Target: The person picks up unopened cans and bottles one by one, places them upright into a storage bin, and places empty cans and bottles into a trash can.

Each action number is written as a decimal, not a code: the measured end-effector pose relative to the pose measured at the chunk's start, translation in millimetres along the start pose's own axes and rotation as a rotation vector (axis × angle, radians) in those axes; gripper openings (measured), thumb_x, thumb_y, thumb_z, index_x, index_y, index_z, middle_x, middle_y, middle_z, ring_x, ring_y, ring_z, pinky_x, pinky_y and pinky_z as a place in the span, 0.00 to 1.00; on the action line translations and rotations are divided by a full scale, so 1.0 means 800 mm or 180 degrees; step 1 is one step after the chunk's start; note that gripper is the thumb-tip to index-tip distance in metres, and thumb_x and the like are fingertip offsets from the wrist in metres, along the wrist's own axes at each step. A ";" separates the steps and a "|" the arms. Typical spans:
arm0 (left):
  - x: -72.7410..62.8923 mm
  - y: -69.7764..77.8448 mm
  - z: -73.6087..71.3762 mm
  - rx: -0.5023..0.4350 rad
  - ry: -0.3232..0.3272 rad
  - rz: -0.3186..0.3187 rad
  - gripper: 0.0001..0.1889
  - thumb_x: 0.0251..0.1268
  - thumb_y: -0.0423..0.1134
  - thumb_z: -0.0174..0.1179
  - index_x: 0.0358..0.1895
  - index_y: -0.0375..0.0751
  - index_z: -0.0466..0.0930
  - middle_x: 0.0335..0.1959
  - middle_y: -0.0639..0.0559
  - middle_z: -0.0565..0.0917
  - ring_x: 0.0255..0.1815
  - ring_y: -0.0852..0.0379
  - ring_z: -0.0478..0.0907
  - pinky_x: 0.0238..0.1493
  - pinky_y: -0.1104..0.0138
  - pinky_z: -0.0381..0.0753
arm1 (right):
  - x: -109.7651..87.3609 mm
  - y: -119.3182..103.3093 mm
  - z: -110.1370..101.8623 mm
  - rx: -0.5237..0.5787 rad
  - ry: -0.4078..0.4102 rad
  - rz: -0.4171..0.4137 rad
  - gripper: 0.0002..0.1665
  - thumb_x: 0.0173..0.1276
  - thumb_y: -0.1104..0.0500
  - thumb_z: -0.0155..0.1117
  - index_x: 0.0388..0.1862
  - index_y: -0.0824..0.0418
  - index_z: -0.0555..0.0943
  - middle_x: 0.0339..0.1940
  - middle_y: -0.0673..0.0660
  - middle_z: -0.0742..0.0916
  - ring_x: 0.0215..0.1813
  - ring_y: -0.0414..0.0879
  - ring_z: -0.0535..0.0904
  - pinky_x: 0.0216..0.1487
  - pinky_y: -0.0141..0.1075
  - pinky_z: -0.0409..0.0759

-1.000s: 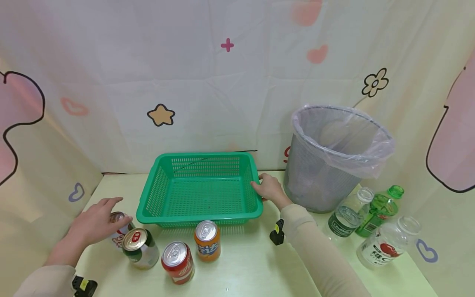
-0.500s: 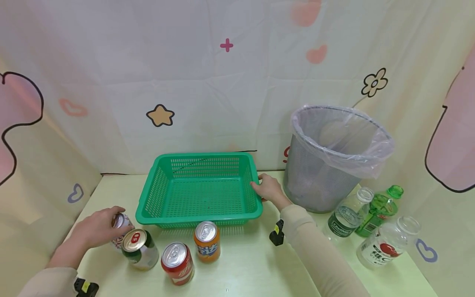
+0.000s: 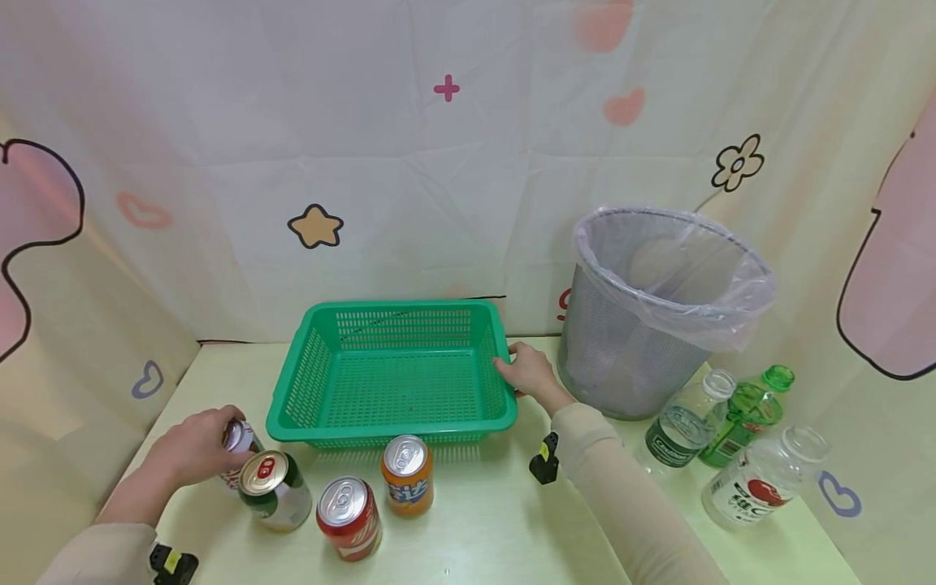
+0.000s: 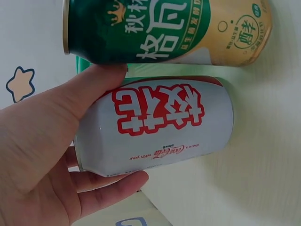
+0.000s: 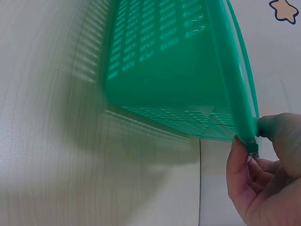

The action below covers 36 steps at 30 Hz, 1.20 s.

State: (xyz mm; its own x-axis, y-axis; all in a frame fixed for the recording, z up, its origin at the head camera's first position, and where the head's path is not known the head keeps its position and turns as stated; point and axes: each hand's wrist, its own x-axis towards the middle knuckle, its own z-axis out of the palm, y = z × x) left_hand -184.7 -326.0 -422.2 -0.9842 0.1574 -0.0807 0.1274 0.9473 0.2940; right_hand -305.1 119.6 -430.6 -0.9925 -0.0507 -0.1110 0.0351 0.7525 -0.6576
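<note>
A white can with red lettering point(image 4: 160, 108) is held near its top by my left hand point(image 3: 192, 448), thumb on one side and fingers round the other. Close beside it stands a green-and-gold can point(image 3: 276, 491), right at the thumb. My right hand point(image 3: 534, 374) pinches the right rim of the green plastic basket point(image 3: 391, 425), thumb over the edge and fingers beneath, as the right wrist view shows. Nothing lies inside the basket. In front of it stand a red Coca-Cola can point(image 3: 351, 520) and an orange Fanta can point(image 3: 408, 478), both upright.
A mesh bin point(image 3: 621, 349) lined with a clear bag stands behind my right arm. To the right are a clear bottle point(image 3: 680, 426), a green bottle point(image 3: 746, 410) and a wide clear jar-like bottle point(image 3: 756, 483). A patterned curtain point(image 3: 409, 162) hangs behind the table.
My left hand has lowered and closed its grip round the white can, which was a little tilted or shifted under it. The right hand stays on the basket rim.
</note>
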 end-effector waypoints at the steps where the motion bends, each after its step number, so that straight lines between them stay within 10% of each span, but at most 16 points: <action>1: 0.001 0.000 0.000 -0.0005 0.0001 -0.0002 0.30 0.43 0.51 0.69 0.45 0.33 0.73 0.30 0.49 0.78 0.28 0.54 0.73 0.23 0.63 0.71 | 0.000 0.000 0.000 0.0002 -0.0005 0.0004 0.27 0.67 0.51 0.56 0.57 0.68 0.70 0.35 0.63 0.84 0.20 0.44 0.80 0.25 0.38 0.83; 36: 0.005 0.010 -0.010 0.0110 -0.0095 0.0137 0.26 0.40 0.47 0.70 0.42 0.36 0.75 0.28 0.51 0.77 0.28 0.55 0.72 0.23 0.64 0.70 | 0.003 0.001 0.000 0.0180 -0.0066 0.0119 0.25 0.67 0.51 0.54 0.56 0.67 0.71 0.37 0.63 0.83 0.24 0.45 0.81 0.26 0.39 0.83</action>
State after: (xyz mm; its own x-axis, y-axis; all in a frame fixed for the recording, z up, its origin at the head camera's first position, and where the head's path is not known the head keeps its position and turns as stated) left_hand -188.8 -320.3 -412.3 -0.9737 0.2060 -0.0973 0.1742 0.9484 0.2648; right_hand -307.0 119.8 -431.5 -0.9878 -0.0372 -0.1512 0.0793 0.7159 -0.6937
